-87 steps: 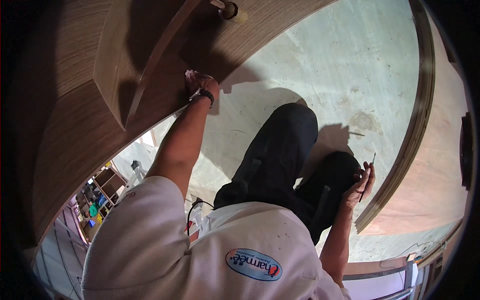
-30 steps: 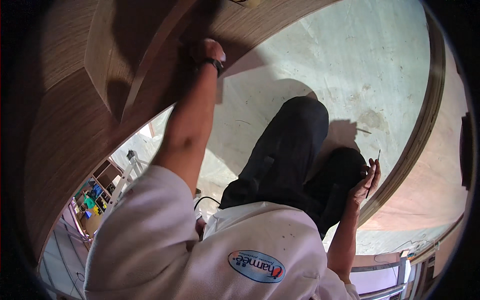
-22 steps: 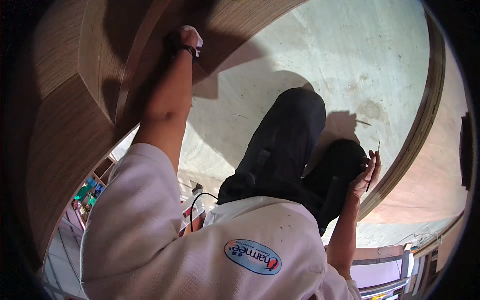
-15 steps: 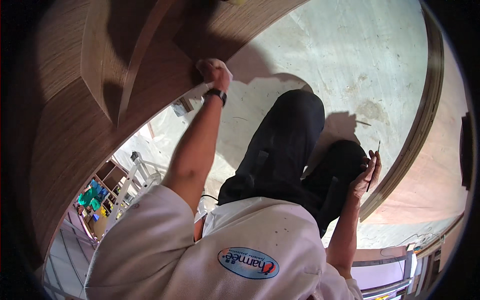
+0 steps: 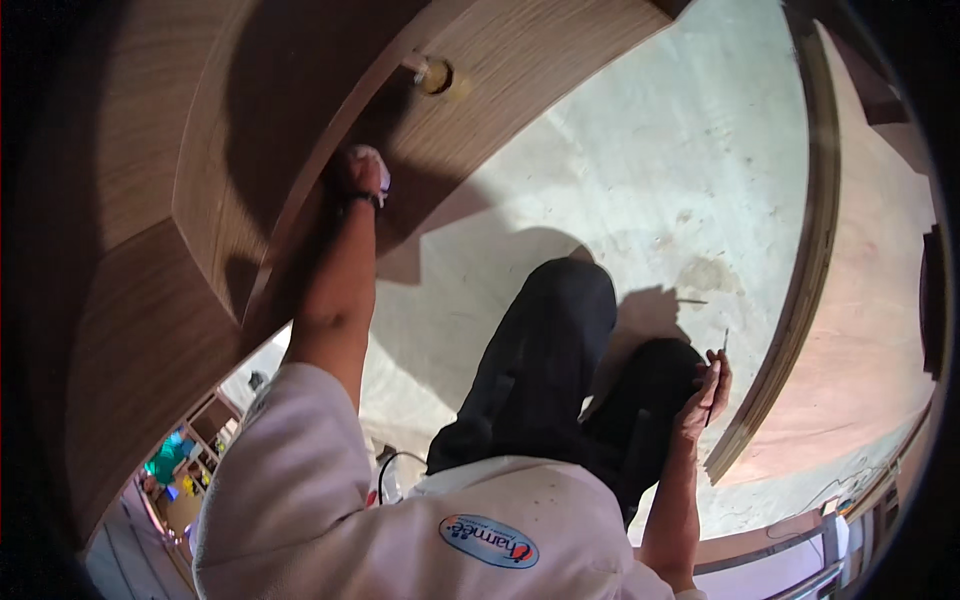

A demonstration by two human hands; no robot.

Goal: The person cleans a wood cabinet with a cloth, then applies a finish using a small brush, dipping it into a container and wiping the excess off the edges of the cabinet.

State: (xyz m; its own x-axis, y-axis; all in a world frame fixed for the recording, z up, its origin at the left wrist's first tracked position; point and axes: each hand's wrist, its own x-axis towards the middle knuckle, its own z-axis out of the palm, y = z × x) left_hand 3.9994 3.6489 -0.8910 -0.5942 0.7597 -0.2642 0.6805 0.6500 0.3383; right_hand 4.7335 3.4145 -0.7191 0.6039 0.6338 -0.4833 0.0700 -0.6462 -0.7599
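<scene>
**Left hand (image 5: 362,174) with a pale cloth (image 5: 384,172) at the brown wooden board (image 5: 500,75), right hand (image 5: 708,396) with a thin brush (image 5: 726,342)**

The pale cloth is bunched in the left hand, over the board, between the wooden divider (image 5: 345,130) and the board's floor-side edge. The left fingers look curled around it, but their tips are lost in shadow, so I cannot tell whether they press on the wood. A dark wristband (image 5: 362,199) circles that wrist.

The thin brush stands nearly upright in the right hand, well apart from the board. The right thumb and fingers pinch it narrowly, its tip pointing up and its dark handle coming out below.

The divider stands just beside the left hand and closes off that side. Farther along the board is a yellowish jar (image 5: 436,77), near the divider, with a small pale piece (image 5: 412,64) at its left side.

Two dark trouser legs (image 5: 545,350) lie between the hands over the pale floor (image 5: 640,150). A long wooden strip (image 5: 818,220) borders the floor's right edge.

Counted: one cloth, one brush, one jar, one divider, one strip beside the floor.
</scene>
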